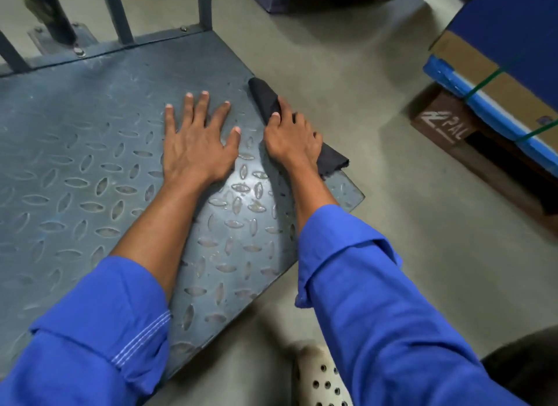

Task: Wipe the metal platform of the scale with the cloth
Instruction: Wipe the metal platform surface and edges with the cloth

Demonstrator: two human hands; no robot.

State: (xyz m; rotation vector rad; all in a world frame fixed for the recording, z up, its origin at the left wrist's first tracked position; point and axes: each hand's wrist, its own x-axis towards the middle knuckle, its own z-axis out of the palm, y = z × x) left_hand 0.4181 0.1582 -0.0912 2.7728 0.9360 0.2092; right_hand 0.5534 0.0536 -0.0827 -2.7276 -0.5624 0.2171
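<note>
- Two hands of mine are down on the metal platform (75, 164), a grey tread plate with raised oval studs; my blue sleeves end partway up the forearms
- My left hand (196, 142) lies flat on the plate, fingers straight and spread, holding nothing; it sits just beside the right one, on the inward side of the cloth
- My right hand (291, 136) is curled round the cloth (265, 99), thumb pressed on top of it
- The cloth is dark and bunched into a long roll along the platform's right edge; one end pokes out ahead of my fingers; the other trails behind my hand and hangs slightly past the edge
- Grey upright bars (205, 3) rise along the platform's far rim, with bolts at their feet
- Across the concrete floor (347, 88), well apart to the right, a cardboard box (471, 70) with blue wrapping and a green strap sits on a dark pallet (440, 127) whose block is marked "PAL"
- A pale perforated shoe (323, 378) rests on the floor near the platform's near edge
</note>
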